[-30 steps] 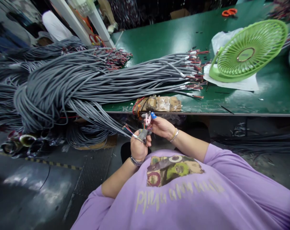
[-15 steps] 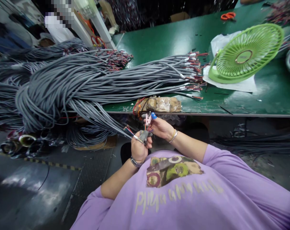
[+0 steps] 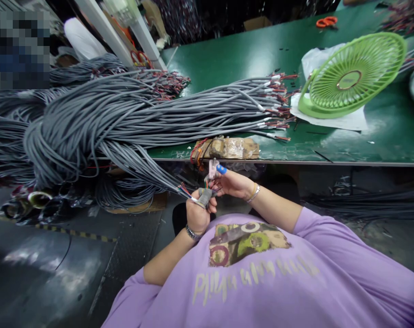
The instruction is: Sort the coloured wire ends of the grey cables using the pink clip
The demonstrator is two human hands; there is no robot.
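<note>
My left hand (image 3: pixel 197 215) is closed on the end of a grey cable. Grey wrapping covers its thumb, and a dark watch or bracelet circles the wrist. Thin coloured wires (image 3: pixel 207 184) fan out above that thumb. Against these wires are the closed fingertips of my right hand (image 3: pixel 237 185), which has blue and pale coverings on its fingers; exactly which wire it pinches is too small to make out. Just left of my left hand, other cable ends (image 3: pixel 183 189) show bare coloured wires, at the tip of a bundle of grey cables (image 3: pixel 142 166) hanging over the table edge.
A large pile of grey cables (image 3: pixel 152 114) lies across the green table (image 3: pixel 381 150). A wooden block (image 3: pixel 241 148) sits at its front edge. To the right stands a green fan (image 3: pixel 354 77), with orange-handled scissors (image 3: pixel 326 22) behind. Coiled cable (image 3: pixel 131 196) lies below the table.
My right hand's fingers have shifted slightly and drawn in closer to the wires by my left thumb. The left hand stays nearly in place, holding the cable.
</note>
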